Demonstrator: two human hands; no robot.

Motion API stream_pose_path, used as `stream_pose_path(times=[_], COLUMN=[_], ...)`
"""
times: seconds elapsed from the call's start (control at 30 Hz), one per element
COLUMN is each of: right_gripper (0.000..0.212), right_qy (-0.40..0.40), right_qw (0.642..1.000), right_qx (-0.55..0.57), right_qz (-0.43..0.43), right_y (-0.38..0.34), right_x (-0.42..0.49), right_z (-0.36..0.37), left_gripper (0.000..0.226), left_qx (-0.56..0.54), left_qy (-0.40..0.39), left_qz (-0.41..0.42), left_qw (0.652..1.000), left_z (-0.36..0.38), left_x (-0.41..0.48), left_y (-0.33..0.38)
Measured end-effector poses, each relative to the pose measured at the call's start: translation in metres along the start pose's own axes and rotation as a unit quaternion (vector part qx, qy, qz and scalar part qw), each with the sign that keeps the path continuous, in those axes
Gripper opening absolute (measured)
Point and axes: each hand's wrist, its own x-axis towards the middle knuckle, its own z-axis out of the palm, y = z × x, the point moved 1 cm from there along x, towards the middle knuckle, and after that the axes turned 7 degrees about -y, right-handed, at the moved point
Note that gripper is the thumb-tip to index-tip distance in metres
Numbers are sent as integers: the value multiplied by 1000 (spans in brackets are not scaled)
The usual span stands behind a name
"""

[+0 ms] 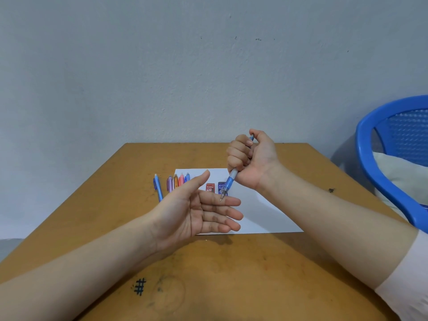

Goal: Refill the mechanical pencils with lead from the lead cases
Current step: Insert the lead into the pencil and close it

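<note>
I am holding the blue mechanical pencil in my right hand, above the far edge of the white paper. My four fingers are wrapping around its barrel like a fist and my thumb is bending over its top end. The pencil is tilting, with its tip pointing down and towards me. My left hand is hovering under the tip, above the left part of the paper, with the palm turned up and the fingers straight, holding nothing. The metal tip is reaching the edge of my left index finger; whether it is really touching the skin, I cannot tell.

On the paper, near its far edge, the red lead case and the blue lead case are lying side by side, the blue one partly hidden behind the pencil. At the far left corner of the paper a row of pencils in purple, orange, pink and blue is lying, and my left hand is covering their near ends. One separate blue pencil is lying left of the paper on the bare wooden table. Nearer to me than the paper, a black hash mark is showing on the table. To the right of the paper, beyond the table's edge, a blue plastic chair is standing with a pale cloth on it
</note>
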Motion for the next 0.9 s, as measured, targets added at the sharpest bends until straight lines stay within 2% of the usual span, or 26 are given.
stream_pose_path(times=[0.27, 0.53, 0.67, 0.8, 0.9], right_gripper=[38, 48, 48, 30, 23], right_qy=[-6, -31, -52, -58, -58], right_qw=[1000, 999, 999, 996, 981], right_qx=[-11, -8, -14, -59, -185], right_qz=[-2, 10, 0, -24, -20], right_y=[0, 0, 2, 7, 6], right_x=[-1, -2, -2, 0, -2], right_z=[0, 2, 3, 8, 13], left_gripper=[64, 58, 48, 40, 37], left_qx=[-1, 3, 20, 25, 15], left_qy=[7, 25, 46, 74, 92], left_qz=[-3, 4, 21, 41, 51], left_qw=[1000, 1000, 999, 996, 994], left_z=[0, 1, -1, -3, -6], left_x=[0, 1, 3, 5, 6], left_y=[-1, -2, -2, -3, -2])
